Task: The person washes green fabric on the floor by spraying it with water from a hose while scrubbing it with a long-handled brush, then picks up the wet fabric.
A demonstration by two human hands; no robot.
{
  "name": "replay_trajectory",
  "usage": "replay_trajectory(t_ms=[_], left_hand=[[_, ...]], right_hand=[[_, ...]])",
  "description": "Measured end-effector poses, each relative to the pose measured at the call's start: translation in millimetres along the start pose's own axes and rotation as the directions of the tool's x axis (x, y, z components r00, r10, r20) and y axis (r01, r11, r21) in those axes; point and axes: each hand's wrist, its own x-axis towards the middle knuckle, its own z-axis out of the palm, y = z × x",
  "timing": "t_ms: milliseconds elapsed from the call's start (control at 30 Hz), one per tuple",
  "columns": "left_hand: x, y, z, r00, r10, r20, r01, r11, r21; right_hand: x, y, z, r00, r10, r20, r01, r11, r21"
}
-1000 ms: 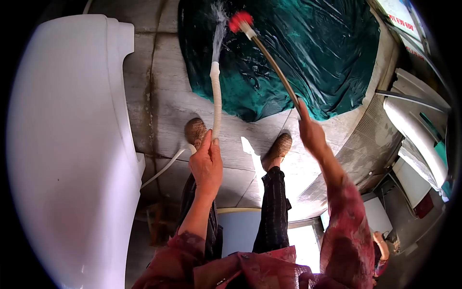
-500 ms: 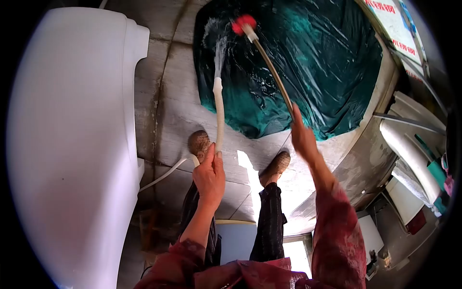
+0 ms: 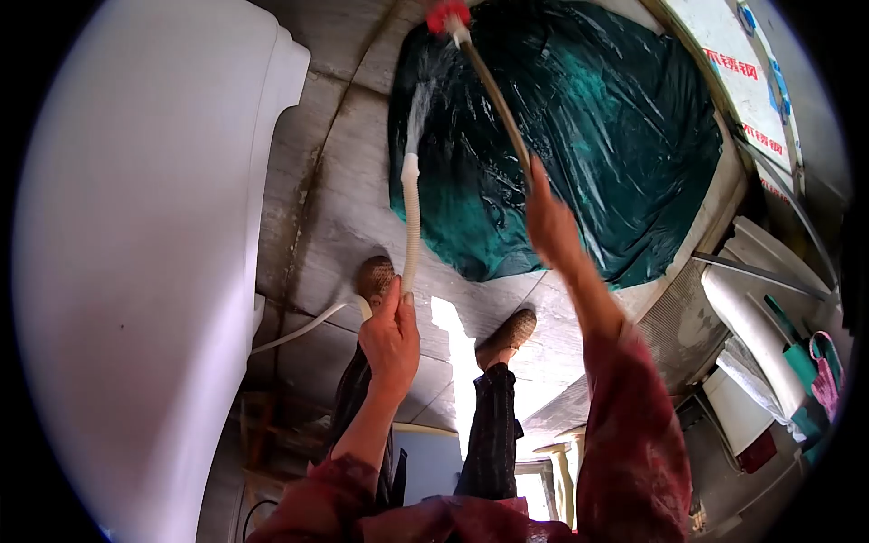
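My left hand (image 3: 391,339) is closed round a cream corrugated hose (image 3: 412,226). Water (image 3: 419,113) sprays from its white tip onto a wet dark green sheet (image 3: 588,136) spread on the floor. In my right hand (image 3: 554,224) is the long handle of a brush (image 3: 498,100), fingers wrapped round it. The brush's red head (image 3: 447,15) is at the far left edge of the sheet, at the top of the view. Folds and wet shine run across the sheet.
A large white rounded appliance or tub (image 3: 145,226) stands close on the left. Grey tiles (image 3: 353,172) lie around the sheet. White panels with red lettering (image 3: 733,68) lean at the upper right. Below them are a metal bar (image 3: 760,276) and a white basin-like piece (image 3: 760,317).
My right hand has moved forward and left, carrying the brush head up to the sheet's far edge. My left hand keeps the hose nearly in place, with water still flowing.
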Motion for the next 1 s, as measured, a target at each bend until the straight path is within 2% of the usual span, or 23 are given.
replay_trajectory(t_ms=[33, 67, 100, 167, 200, 267, 367, 467, 500, 533, 567, 633, 667, 733, 800, 867, 900, 933, 1000], left_hand=[[1, 2, 0, 0.999, -0.037, 0.007, 0.037, 0.999, 0.000], [3, 4, -1, 0.997, -0.075, 0.015, 0.075, 0.997, 0.000], [5, 7, -5, 0.997, -0.073, 0.006, 0.073, 0.997, -0.004], [5, 10, -7, 0.994, -0.099, 0.041, 0.100, 0.995, -0.016], [6, 8, -9, 0.995, -0.098, 0.033, 0.099, 0.995, -0.020], [6, 5, -6, 0.992, -0.109, 0.060, 0.110, 0.994, -0.014], [4, 2, -5, 0.993, -0.096, 0.062, 0.097, 0.995, -0.009], [5, -1, -4, 1.000, -0.017, 0.007, 0.017, 1.000, -0.019], [4, -7, 0, 0.998, -0.054, 0.024, 0.055, 0.998, -0.042], [2, -6, -2, 0.998, -0.059, 0.037, 0.061, 0.997, -0.049], [3, -3, -3, 0.995, -0.082, 0.049, 0.085, 0.994, -0.070], [4, -2, -1, 0.994, -0.090, 0.057, 0.095, 0.990, -0.103], [3, -1, -2, 0.993, -0.100, 0.066, 0.106, 0.989, -0.101], [1, 4, -3, 0.993, -0.099, 0.069, 0.106, 0.988, -0.108], [1, 1, -3, 0.994, -0.080, 0.072, 0.086, 0.992, -0.092], [2, -2, 1, 0.998, -0.054, 0.046, 0.057, 0.995, -0.084], [2, -4, 3, 0.998, -0.048, 0.045, 0.052, 0.995, -0.083], [-1, -6, 4, 0.998, -0.046, 0.047, 0.049, 0.996, -0.077], [-2, 0, 2, 0.998, -0.040, 0.057, 0.043, 0.997, -0.057]], right_hand=[[-31, 28, 16, 1.000, -0.020, -0.004, 0.020, 1.000, -0.013], [-70, 64, 38, 0.988, -0.128, -0.089, 0.128, 0.992, -0.002], [-105, 79, 45, 0.999, 0.022, 0.045, -0.020, 0.999, -0.046], [-145, 83, 56, 0.994, 0.061, 0.086, -0.056, 0.997, -0.057], [-139, 70, 54, 0.983, 0.130, 0.126, -0.122, 0.990, -0.068], [-87, 58, 55, 0.998, -0.031, 0.046, 0.032, 0.999, -0.020], [5, -14, 24, 0.999, -0.046, 0.011, 0.047, 0.998, -0.051], [1, -22, 7, 1.000, -0.016, 0.025, 0.017, 0.999, -0.050], [-7, -19, 4, 0.999, 0.012, 0.048, -0.009, 0.998, -0.063], [-35, 9, 15, 0.999, -0.026, 0.047, 0.027, 0.999, -0.018], [-72, 28, 19, 0.993, 0.066, 0.095, -0.059, 0.996, -0.072], [-145, 82, 34, 0.979, 0.119, 0.163, -0.103, 0.989, -0.106], [-173, 89, 30, 0.960, 0.182, 0.214, -0.166, 0.982, -0.090], [-187, 85, 33, 0.951, 0.205, 0.230, -0.189, 0.978, -0.091], [-138, 67, 41, 0.944, 0.208, 0.254, -0.180, 0.975, -0.129], [-79, 33, 46, 0.988, 0.077, 0.132, -0.075, 0.997, -0.016], [-50, 19, 48, 0.997, 0.027, 0.078, -0.026, 0.999, -0.022], [-37, 11, 49, 0.999, -0.020, 0.029, 0.021, 0.999, -0.027], [-48, 8, 40, 0.998, 0.020, 0.065, -0.020, 1.000, -0.009]])
